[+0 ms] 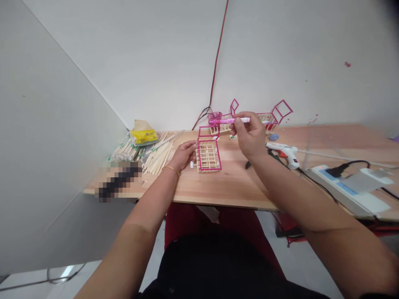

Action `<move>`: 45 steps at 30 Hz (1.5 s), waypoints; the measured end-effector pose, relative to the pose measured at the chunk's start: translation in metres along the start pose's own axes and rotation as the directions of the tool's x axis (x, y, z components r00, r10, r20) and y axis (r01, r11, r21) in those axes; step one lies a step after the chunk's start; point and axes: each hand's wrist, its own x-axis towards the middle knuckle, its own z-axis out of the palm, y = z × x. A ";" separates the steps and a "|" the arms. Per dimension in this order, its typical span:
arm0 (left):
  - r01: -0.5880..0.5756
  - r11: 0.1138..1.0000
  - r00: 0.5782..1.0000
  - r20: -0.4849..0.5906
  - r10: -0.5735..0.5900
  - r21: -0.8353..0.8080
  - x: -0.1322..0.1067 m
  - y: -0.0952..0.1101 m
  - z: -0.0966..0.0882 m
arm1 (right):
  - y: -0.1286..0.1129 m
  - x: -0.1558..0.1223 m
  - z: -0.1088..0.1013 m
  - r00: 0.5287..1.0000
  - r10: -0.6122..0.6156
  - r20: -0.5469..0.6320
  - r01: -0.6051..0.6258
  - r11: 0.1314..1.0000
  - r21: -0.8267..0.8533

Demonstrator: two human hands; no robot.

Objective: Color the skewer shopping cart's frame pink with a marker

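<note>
My left hand [186, 154] grips the left side of a small cart [208, 157] built of thin wooden sticks, its top rim and raised handle frame painted magenta. White wheels show at its sides. In my right hand [251, 135] is a paintbrush [229, 121] with a pale pink handle, held level between thumb and fingers. The brush's magenta-covered end points left, in front of a small cup of magenta paint [215, 116]; whether it touches the cup I cannot tell. Behind stand two similar stick carts, one partly hidden by my right hand, the other cart [270, 118] further right.
Loose sticks [158, 155] and a yellow packet [144, 135] lie at the left. To the right are a glue gun [284, 153], a blue lump [274, 136] and a power strip [349, 191] with cords. A wall rises behind the table, with a red-black cable [219, 45] hanging down it.
</note>
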 end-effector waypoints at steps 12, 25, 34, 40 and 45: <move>-0.105 0.995 0.979 -0.174 0.104 0.004 -0.011 0.003 -0.003 | 0.006 0.002 0.001 0.996 0.040 -0.086 -0.024 0.985 0.172; -0.203 0.979 0.957 -0.209 0.203 0.022 -0.017 0.009 -0.027 | -0.002 -0.017 -0.015 0.981 -0.190 0.038 0.192 0.927 -0.323; -0.189 0.953 0.978 -0.040 0.204 0.238 -0.015 -0.005 -0.016 | -0.009 -0.034 0.003 0.918 -0.287 0.274 0.362 0.888 -0.284; -0.243 0.903 0.970 0.089 0.226 0.355 -0.014 -0.008 -0.014 | -0.004 -0.036 0.009 0.864 -0.318 0.390 0.430 0.869 -0.244; -0.263 0.873 0.964 0.087 0.249 0.411 -0.013 -0.008 -0.014 | 0.003 -0.035 0.012 0.827 -0.353 0.438 0.485 0.842 -0.237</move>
